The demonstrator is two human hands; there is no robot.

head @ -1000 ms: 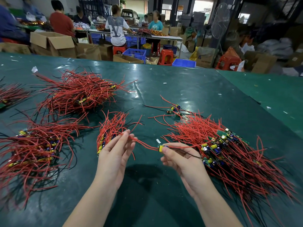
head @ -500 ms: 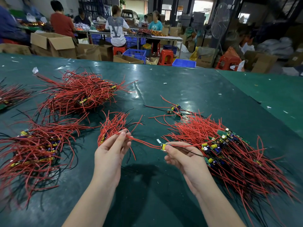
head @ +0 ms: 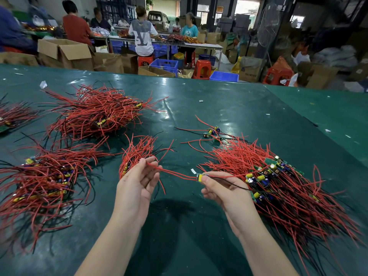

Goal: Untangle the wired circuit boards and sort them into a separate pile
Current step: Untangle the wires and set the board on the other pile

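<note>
My right hand [head: 223, 192] pinches a small circuit board [head: 201, 177] with a yellow part at its fingertips. Two red wires [head: 175, 173] run from the board leftward to my left hand [head: 137, 186], which holds their ends between thumb and fingers. A thin black wire [head: 235, 185] trails from the board back into the big tangled heap of red-wired boards [head: 278, 188] on the right. Behind my left hand lies a small bundle of red-wired boards [head: 137, 154].
The green table [head: 219, 108] carries more red-wire piles at the left [head: 39, 182] and back left [head: 95, 114], plus a few loose boards [head: 212, 132] near the middle. Cardboard boxes, stools, crates and seated people fill the room beyond the far edge.
My hands have shifted slightly, the left sliding along the red wires toward their ends while the right keeps the board pinched. The wires are stretched tauter between the hands.
</note>
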